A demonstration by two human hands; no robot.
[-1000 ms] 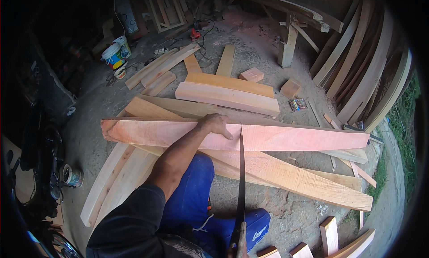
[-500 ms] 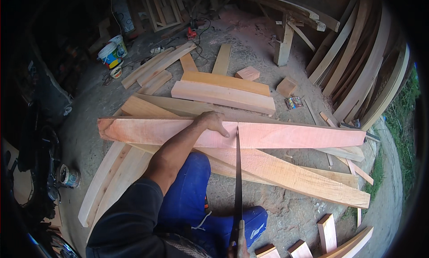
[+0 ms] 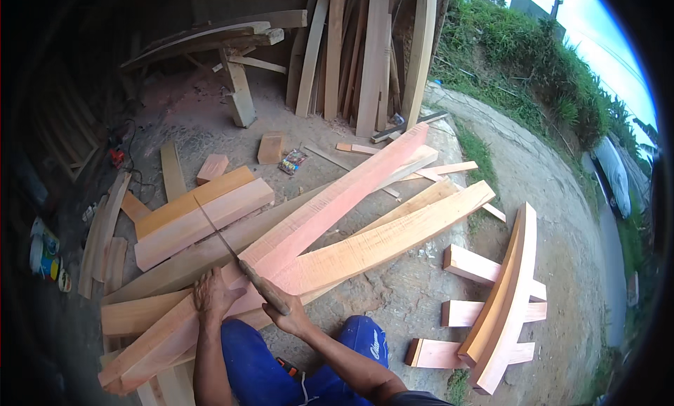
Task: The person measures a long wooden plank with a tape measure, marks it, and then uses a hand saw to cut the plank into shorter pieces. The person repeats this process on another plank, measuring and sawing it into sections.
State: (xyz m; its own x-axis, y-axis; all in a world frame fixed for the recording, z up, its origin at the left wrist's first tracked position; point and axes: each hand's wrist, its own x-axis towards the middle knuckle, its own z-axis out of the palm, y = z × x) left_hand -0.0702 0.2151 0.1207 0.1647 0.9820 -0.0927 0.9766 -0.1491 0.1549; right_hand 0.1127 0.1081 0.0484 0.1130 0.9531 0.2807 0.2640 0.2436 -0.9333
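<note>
A long pink plank [image 3: 330, 199] lies at a slant over other boards in front of me. My right hand [image 3: 286, 311] is closed round the handle of a handsaw [image 3: 263, 285]. The narrow dark blade reaches up and away across the plank, near where the wood is cut; how deep it sits is hard to make out. Just left of the blade, my left hand [image 3: 214, 293] grips the plank's upper edge, thumb toward the saw. Under the plank runs a paler, curved board [image 3: 393, 244], close to my knees.
A thick orange-and-pink beam [image 3: 203, 216] lies beyond. Wooden blocks [image 3: 272, 147] and a small colourful packet [image 3: 293, 161] are on the floor. Curved pieces [image 3: 509, 293] rest across short blocks at right. Tall boards [image 3: 372, 62] lean behind, beside a rough wooden bench [image 3: 240, 97].
The view has swung to the right, bringing in the path and grass. The saw's handle has risen, with its blade now reaching beyond the plank. My left hand still grips the plank.
</note>
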